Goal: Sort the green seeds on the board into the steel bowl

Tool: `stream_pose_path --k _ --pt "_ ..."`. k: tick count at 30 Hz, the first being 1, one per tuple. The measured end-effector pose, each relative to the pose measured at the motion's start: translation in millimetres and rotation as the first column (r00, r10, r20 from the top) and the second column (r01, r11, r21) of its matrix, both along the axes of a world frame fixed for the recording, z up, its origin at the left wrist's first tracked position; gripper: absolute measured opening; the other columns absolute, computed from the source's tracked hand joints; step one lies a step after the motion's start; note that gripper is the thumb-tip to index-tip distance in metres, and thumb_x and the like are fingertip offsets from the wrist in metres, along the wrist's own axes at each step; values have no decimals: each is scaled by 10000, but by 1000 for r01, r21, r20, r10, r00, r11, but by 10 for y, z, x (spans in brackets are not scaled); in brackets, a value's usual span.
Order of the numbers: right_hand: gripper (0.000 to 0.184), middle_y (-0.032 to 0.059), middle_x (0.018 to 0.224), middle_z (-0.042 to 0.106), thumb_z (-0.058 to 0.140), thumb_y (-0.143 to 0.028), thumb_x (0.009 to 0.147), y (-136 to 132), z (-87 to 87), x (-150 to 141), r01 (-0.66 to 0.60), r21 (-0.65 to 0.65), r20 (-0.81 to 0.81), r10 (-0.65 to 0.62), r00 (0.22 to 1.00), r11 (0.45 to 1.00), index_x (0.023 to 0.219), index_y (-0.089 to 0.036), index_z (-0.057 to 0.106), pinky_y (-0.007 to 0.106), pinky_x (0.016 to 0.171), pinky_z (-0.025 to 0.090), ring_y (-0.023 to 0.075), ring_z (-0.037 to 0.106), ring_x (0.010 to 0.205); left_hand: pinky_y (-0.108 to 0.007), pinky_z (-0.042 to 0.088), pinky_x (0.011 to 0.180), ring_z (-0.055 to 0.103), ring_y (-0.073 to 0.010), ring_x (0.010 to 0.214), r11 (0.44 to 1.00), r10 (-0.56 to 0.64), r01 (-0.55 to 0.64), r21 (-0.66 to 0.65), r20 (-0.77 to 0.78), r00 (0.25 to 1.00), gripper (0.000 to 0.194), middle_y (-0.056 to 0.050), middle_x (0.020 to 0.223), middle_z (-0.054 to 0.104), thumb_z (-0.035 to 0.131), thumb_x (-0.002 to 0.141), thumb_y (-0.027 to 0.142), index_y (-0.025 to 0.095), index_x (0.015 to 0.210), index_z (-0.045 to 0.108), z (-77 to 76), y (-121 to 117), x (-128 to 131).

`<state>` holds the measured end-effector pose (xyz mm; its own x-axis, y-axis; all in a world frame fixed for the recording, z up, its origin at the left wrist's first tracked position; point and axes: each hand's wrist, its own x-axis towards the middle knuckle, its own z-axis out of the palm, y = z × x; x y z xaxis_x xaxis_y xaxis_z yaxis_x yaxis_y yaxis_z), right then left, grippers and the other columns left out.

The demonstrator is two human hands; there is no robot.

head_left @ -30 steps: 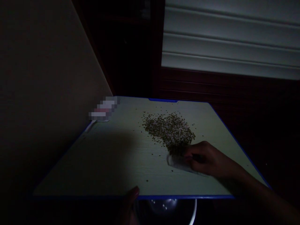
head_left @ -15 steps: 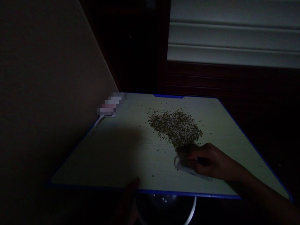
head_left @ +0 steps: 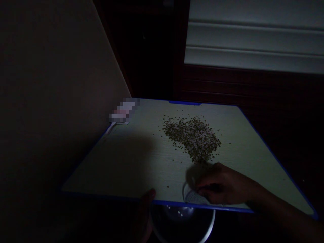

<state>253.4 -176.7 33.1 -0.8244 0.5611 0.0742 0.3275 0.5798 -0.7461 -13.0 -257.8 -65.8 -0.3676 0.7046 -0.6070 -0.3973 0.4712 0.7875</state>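
Observation:
Small greenish-brown grains (head_left: pixel 196 136), perhaps seeds or lentils, lie spread in a loose heap on the pale table (head_left: pixel 121 168) with a blue edge. My right hand (head_left: pixel 217 185) is closed in a pinch on a pale, see-through piece with a curved edge (head_left: pixel 193 196), pressed low at the table's near edge. Its exact kind is too dark to make out. Below that edge is a shiny round bowl (head_left: pixel 209 231). My left hand (head_left: pixel 145 216) is at the bowl's left rim, thumb up by the table edge; its other fingers are hidden in the dark.
A blurred-out flat object (head_left: pixel 124 111) with a white cable (head_left: pixel 110 128) lies at the table's far left corner. A wall (head_left: pixel 63 84) borders the left side. Dark wooden furniture and a pale slatted panel (head_left: pixel 253 37) stand behind. A few stray grains lie apart from the heap.
My right hand has drawn the pale piece back from the heap to the table's near edge. My left hand and the bowl stay about where they were; the view has shifted slightly.

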Motion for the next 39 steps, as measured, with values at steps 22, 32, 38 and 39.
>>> stream_pose_path --k 22,32,38,39 --pt "125 -38 575 554 582 -132 839 -41 14 -24 -19 5 -12 19 1000 1000 803 -172 694 216 499 351 73 442 509 -467 526 962 653 -335 1140 997 73 -73 -9 243 967 282 -42 889 787 678 741 307 282 1021 697 622 144 293" --pt "254 6 778 706 604 -301 936 -25 -35 -21 254 150 -47 -250 967 956 1168 -218 666 208 540 421 88 582 592 -469 478 1026 661 -312 1134 993 115 -101 -64 268 957 369 -37 895 784 670 765 277 249 1133 671 547 140 263" --pt "240 46 951 743 566 -337 965 30 28 -181 245 206 -1 -250 968 947 1150 -211 649 231 685 522 121 684 757 -445 485 1029 644 -324 1164 995 95 -98 -5 279 956 347 -40 950 784 706 737 285 290 1084 693 518 125 228" --pt "233 51 972 747 555 -331 971 42 31 -214 226 217 4 -233 973 950 1145 -209 651 239 701 532 130 696 783 -451 477 1039 638 -328 1172 996 80 -86 11 276 958 345 -41 956 784 719 727 278 290 1072 697 534 121 210"
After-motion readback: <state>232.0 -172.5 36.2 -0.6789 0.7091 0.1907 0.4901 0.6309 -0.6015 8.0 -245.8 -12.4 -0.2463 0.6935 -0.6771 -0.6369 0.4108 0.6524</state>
